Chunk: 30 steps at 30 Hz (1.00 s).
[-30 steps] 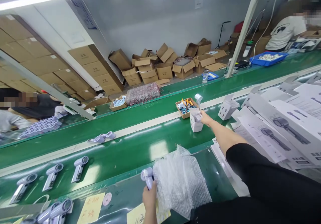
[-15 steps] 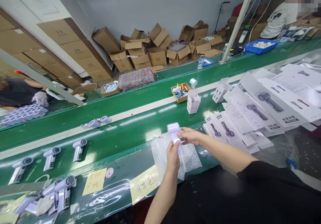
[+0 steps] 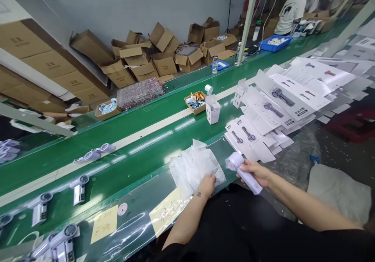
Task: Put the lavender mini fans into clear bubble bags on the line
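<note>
My right hand (image 3: 258,173) is wrapped round the handle of a lavender handheld fan (image 3: 249,179), held over the near table edge with its round head to the upper left. On a pile of white bubble-wrap bags (image 3: 195,166), my left hand (image 3: 207,185) has its fingers curled onto the near right edge, closed on a bag; the fingertips are partly hidden. A yellow paper with handwriting (image 3: 166,212) lies just left of the left wrist, partly under the bags.
Printed flat cartons (image 3: 278,97) are heaped at right. An upright white box (image 3: 213,109) stands beside a small cardboard tray with tools (image 3: 195,102) on the green conveyor (image 3: 152,146). More lavender fans (image 3: 79,189) lie at left. A person (image 3: 293,9) is at the far right.
The fan has left my left hand and moved right and down in my right hand alone. My left hand has come down onto the bubble-wrap bags. The view has swung to the right.
</note>
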Available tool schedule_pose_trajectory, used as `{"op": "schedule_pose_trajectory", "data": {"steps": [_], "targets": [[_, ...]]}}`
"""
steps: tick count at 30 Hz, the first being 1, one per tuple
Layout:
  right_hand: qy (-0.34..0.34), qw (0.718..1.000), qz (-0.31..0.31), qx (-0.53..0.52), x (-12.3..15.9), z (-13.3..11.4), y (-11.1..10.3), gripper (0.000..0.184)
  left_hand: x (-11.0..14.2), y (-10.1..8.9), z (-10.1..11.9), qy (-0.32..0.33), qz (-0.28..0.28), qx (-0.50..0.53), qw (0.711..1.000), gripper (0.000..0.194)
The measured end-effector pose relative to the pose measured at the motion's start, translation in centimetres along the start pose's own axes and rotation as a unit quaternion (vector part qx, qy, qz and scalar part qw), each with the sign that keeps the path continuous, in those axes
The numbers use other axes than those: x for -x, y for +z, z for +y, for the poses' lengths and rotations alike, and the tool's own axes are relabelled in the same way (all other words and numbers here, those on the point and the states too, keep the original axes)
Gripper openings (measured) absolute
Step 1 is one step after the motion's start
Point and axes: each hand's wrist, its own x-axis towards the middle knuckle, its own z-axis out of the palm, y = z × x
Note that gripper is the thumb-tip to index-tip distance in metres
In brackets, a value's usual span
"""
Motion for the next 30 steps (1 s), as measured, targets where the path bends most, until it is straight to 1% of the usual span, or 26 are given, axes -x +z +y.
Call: {"op": "schedule_pose_trajectory", "data": {"steps": [1, 3, 5, 7, 9, 11, 13, 15, 17, 18, 20, 21, 23, 25, 26, 27, 28, 30], "targets": [[0.022, 1.000, -0.002, -0.014, 0.2, 1.1, -0.2, 0.041, -0.2, -0.3, 0.5, 0.004, 0.010, 0.020, 1.000, 0.022], [0.054, 0.998, -0.025, -0.031, 0.3, 2.5, -0.2, 0.042, -0.5, -1.0, 2.0, 0.016, 0.032, 0.071, 0.997, 0.026], [0.066, 0.996, -0.059, -0.032, -0.2, 3.0, 0.3, 0.046, -0.7, -1.5, 3.6, 0.026, 0.044, 0.131, 0.990, 0.027], [0.066, 0.995, -0.078, -0.022, -0.7, 2.7, 1.0, 0.048, -0.8, -2.0, 4.9, 0.023, 0.059, 0.187, 0.980, 0.027], [0.061, 0.996, -0.065, 0.008, -1.0, 2.1, 1.4, 0.048, -0.7, -2.5, 5.7, 0.009, 0.092, 0.228, 0.969, 0.032], [0.064, 0.996, -0.029, 0.046, -1.2, 1.6, 1.5, 0.045, -0.4, -3.0, 6.2, -0.003, 0.132, 0.249, 0.959, 0.036], [0.073, 0.995, 0.005, 0.070, -1.2, 1.5, 1.3, 0.041, 0.3, -3.2, 6.6, 0.003, 0.162, 0.254, 0.954, 0.032], [0.079, 0.994, 0.019, 0.071, -1.2, 1.6, 1.1, 0.037, 1.0, -3.2, 6.9, 0.053, 0.193, 0.211, 0.957, 0.024], [0.069, 0.994, 0.024, 0.076, -1.3, 1.7, 1.1, 0.034, 1.6, -3.0, 7.3, 0.124, 0.234, 0.129, 0.956, 0.021], [0.056, 0.994, 0.028, 0.084, -1.3, 1.7, 1.2, 0.033, 1.7, -3.0, 7.5, 0.155, 0.258, 0.084, 0.950, 0.021], [0.023, 0.994, 0.034, 0.103, -1.4, 1.5, 1.6, 0.033, 1.6, -3.2, 8.0, 0.193, 0.297, 0.006, 0.935, 0.021], [0.008, 0.994, 0.034, 0.107, -1.4, 1.3, 1.9, 0.035, 1.4, -3.4, 8.1, 0.209, 0.311, -0.030, 0.927, 0.022], [-0.006, 0.995, 0.029, 0.091, -1.2, 0.7, 2.2, 0.042, 1.0, -4.0, 8.3, 0.261, 0.330, -0.109, 0.901, 0.023], [-0.002, 0.998, 0.025, 0.051, -1.1, 0.1, 2.2, 0.051, 0.9, -4.5, 8.1, 0.321, 0.335, -0.180, 0.867, 0.026], [0.003, 0.999, 0.030, 0.032, -1.0, -0.1, 2.1, 0.053, 1.1, -4.6, 7.9, 0.339, 0.335, -0.207, 0.854, 0.027], [0.006, 0.999, 0.038, 0.019, -1.1, -0.1, 2.0, 0.052, 1.3, -4.5, 7.8, 0.343, 0.335, -0.224, 0.848, 0.028], [0.007, 0.999, 0.050, 0.012, -1.2, -0.1, 1.9, 0.048, 1.5, -4.3, 7.7, 0.335, 0.335, -0.232, 0.850, 0.028], [0.012, 0.996, 0.085, 0.012, -1.8, 0.3, 1.8, 0.033, 1.9, -3.6, 8.0, 0.315, 0.313, -0.228, 0.866, 0.026]]}}
